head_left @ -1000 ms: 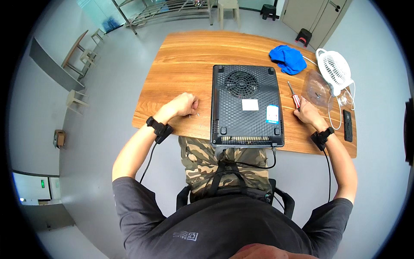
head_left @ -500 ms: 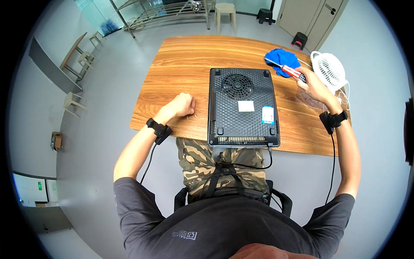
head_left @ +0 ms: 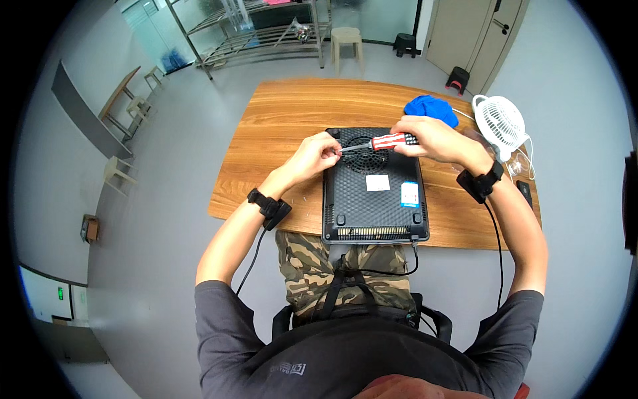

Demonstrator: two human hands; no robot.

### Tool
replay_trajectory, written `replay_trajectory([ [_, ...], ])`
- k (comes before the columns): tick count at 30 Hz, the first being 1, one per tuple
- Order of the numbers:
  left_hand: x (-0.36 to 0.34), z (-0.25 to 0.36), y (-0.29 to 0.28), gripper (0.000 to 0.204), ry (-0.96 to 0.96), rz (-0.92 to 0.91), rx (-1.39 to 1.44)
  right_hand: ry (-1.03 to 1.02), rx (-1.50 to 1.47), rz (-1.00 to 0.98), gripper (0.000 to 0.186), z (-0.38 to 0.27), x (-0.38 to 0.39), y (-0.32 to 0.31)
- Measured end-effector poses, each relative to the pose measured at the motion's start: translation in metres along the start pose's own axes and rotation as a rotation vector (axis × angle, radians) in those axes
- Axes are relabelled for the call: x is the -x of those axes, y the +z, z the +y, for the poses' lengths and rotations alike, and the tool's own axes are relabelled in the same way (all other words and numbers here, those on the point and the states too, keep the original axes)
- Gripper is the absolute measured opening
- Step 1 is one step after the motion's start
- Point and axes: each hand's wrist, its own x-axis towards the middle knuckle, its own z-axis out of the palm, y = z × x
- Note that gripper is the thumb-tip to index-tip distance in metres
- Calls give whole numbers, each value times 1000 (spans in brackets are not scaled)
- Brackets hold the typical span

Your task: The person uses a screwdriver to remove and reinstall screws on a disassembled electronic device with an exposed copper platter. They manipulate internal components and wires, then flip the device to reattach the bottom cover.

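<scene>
A flat black appliance (head_left: 372, 199) lies with its underside up on the table, showing a round fan grille, corner feet and two stickers. My right hand (head_left: 432, 139) is closed around the red, white and dark handle of a screwdriver (head_left: 392, 140), held nearly level above the grille with its shaft pointing left. At the shaft's tip, by the appliance's far left corner, my left hand (head_left: 318, 157) is closed in a pinch. What sits between those fingertips is too small to make out.
On the wooden table (head_left: 279, 113), a blue cloth (head_left: 430, 110) and a white fan (head_left: 500, 123) lie at the far right. A small black object (head_left: 524, 193) rests near the right edge. A black cable (head_left: 415, 266) runs from the appliance's near edge across my lap.
My right hand has brought the screwdriver left from beside the blue cloth to over the appliance. My left hand has moved from the table up to the screwdriver's tip.
</scene>
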Motion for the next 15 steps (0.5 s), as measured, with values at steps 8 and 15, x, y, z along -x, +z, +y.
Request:
replay_trajectory([
  [8, -4, 20, 1, 16, -111, -32, 82, -12, 93, 41, 34, -5, 0, 7],
  [15, -3, 15, 2, 17, -78, -53, 71, 6, 116, 49, 34, -6, 1, 7],
])
